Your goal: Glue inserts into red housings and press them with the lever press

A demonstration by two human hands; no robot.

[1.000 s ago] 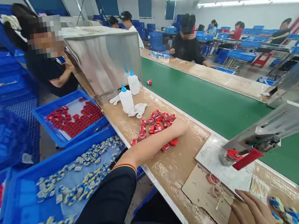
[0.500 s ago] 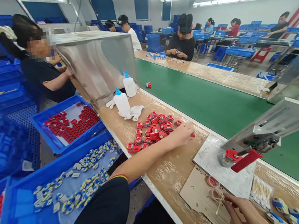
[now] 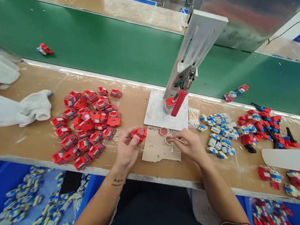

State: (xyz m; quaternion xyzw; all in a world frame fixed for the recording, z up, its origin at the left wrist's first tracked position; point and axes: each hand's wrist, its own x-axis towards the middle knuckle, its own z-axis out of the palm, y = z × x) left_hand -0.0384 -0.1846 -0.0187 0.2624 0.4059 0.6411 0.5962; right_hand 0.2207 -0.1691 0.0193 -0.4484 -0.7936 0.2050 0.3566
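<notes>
My left hand (image 3: 126, 149) holds a small red plastic part (image 3: 139, 132) between thumb and fingers, just above the wooden bench. My right hand (image 3: 189, 144) pinches a thin cotton swab (image 3: 176, 139) with its tip at a small round cap (image 3: 168, 139) on a piece of cardboard (image 3: 160, 149). A second small cap (image 3: 164, 131) sits beside it. A pile of several red parts (image 3: 85, 126) lies left of my left hand. Small blue-and-grey parts (image 3: 219, 133) lie right of my right hand.
A toggle press with a red handle (image 3: 178, 101) stands on a white plate (image 3: 164, 114) behind the cardboard. A green conveyor belt (image 3: 102, 41) runs behind the bench. White gloves (image 3: 32, 107) lie left. Assembled red-blue parts (image 3: 262, 127) lie right. A blue bin (image 3: 16, 215) of parts sits below left.
The view has swung from the room down to the bench. My left hand drew back from the red pile with one red part. My right hand now holds a swab at the cap.
</notes>
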